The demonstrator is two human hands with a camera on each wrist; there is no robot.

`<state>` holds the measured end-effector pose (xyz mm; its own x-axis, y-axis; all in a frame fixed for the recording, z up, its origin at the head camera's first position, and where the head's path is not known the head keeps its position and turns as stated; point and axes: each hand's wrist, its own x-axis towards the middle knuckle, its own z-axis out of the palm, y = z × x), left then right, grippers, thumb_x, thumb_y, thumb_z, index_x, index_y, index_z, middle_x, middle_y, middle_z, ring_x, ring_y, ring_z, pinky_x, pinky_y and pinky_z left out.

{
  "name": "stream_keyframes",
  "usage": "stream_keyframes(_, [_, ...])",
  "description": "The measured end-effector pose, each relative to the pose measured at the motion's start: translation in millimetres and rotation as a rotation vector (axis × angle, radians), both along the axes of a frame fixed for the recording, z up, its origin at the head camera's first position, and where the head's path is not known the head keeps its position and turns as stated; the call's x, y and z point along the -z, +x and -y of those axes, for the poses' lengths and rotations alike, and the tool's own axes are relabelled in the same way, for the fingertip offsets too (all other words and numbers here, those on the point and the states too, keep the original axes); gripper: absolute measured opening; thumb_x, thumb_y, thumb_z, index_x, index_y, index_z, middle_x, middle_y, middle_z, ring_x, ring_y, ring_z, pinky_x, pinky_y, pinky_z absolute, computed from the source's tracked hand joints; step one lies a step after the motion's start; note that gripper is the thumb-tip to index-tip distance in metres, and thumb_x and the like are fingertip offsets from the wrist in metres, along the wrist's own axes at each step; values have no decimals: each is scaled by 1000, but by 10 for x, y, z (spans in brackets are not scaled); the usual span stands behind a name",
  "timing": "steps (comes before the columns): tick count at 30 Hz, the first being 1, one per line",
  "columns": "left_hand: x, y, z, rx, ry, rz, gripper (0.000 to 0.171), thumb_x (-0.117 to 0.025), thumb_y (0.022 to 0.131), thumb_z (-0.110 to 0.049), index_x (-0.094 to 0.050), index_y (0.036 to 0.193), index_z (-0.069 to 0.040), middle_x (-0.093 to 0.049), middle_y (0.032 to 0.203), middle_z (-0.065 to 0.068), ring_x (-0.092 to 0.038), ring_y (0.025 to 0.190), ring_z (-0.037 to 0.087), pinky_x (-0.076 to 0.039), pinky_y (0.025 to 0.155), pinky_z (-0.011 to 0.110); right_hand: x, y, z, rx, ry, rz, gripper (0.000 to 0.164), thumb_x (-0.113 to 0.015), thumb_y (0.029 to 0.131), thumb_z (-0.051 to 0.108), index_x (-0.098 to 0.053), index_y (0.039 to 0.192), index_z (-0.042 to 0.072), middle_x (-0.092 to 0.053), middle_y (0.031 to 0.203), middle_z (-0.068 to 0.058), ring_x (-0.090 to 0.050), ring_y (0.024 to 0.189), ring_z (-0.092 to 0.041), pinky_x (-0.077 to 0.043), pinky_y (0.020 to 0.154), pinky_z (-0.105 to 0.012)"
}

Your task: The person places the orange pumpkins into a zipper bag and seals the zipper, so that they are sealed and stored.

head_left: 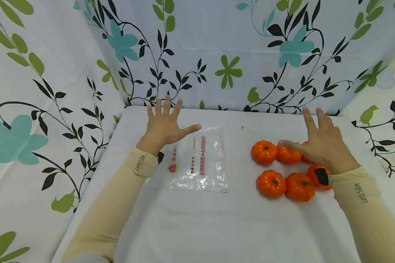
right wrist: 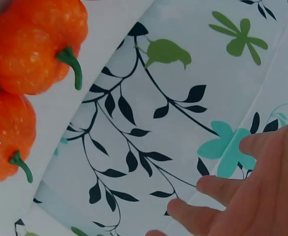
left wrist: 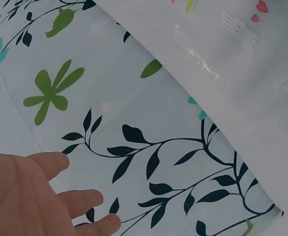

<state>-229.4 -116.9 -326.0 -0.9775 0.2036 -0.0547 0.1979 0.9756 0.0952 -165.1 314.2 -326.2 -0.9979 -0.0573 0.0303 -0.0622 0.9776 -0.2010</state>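
My left hand is spread with straight fingers over the far left of the table, holding nothing. Below its thumb lies a clear zip bag with a pink edge, printed with small red and pink shapes and a strawberry. My right hand, its fingers spread and empty, hovers over the right side. Beneath and beside it sit several small orange pumpkins with green stems, in two rough rows; the hand and wrist partly cover some. Two pumpkins show large in the right wrist view.
A white cloth covers the table. Behind it and along the sides hangs a white curtain with leaf, flower and bird prints. A few tiny specks lie near the table's back edge.
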Motion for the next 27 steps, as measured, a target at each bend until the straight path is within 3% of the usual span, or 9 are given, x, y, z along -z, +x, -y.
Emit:
stream_keyframes(6, [150,34,-174,47,11,-31,113,-35,86,-86,-5,163,-9,-2,167,24,-3,152,45,-6,119,63,133,106,54,-46,-82,28,135,-66,78,76,7,159,-2,-2,161,-36,-12,143,-60,-10,111,-74])
stream_keyframes(11, [353,122,-359,105,95,-81,97,-39,99,-68,-17,158,7,-16,164,26,-15,151,42,-14,122,54,206,167,105,-58,-127,92,131,-59,82,78,5,157,-7,-11,160,-36,-16,144,-58,-6,114,-71])
stream_keyframes(14, [468,201,-475,124,135,-73,84,-38,105,-55,-23,155,10,-23,162,26,-21,150,40,-18,122,49,215,215,154,-74,-121,130,124,-54,86,77,2,157,-8,-22,156,-38,-24,140,-59,-7,115,-69])
stream_keyframes(18, [627,314,-636,158,183,-61,69,-38,108,-43,-32,153,9,-35,157,25,-33,146,37,-29,118,44,228,303,223,-120,-88,156,115,-49,89,77,-15,156,-11,-35,152,-36,-36,135,-56,-18,113,-69])
stream_keyframes(20, [708,371,-718,174,201,-68,64,-41,108,-41,-36,152,6,-41,154,23,-40,142,36,-37,114,45,250,344,254,-143,-74,171,107,-46,89,78,-36,149,-11,-54,137,-30,-52,120,-51,-35,105,-66])
stream_keyframes(22, [784,430,-799,180,200,-62,64,-44,107,-42,-37,153,2,-45,152,23,-44,139,36,-45,106,48,273,386,284,-159,-63,194,102,-44,89,80,-48,142,-7,-64,125,-23,-58,112,-48,-43,96,-66])
stream_keyframes(24, [860,488,-876,171,181,-41,67,-45,105,-48,-38,154,-3,-45,152,22,-45,138,36,-50,100,51,301,419,313,-169,-52,225,99,-41,88,82,-54,138,-3,-67,119,-18,-60,109,-45,-43,95,-66])
stream_keyframes(25, [895,517,-914,166,163,-33,69,-45,104,-52,-39,154,-4,-45,152,22,-46,138,37,-52,97,52,319,429,330,-172,-48,244,95,-41,87,83,-60,130,1,-69,107,-14,-62,102,-41,-43,95,-65])
stream_keyframes(27, [961,573,-984,160,128,-21,73,-47,101,-58,-44,151,-4,-46,150,21,-48,136,37,-54,93,52,350,449,360,-187,-23,256,95,-41,85,85,-63,129,4,-70,109,-11,-62,108,-40,-33,102,-70])
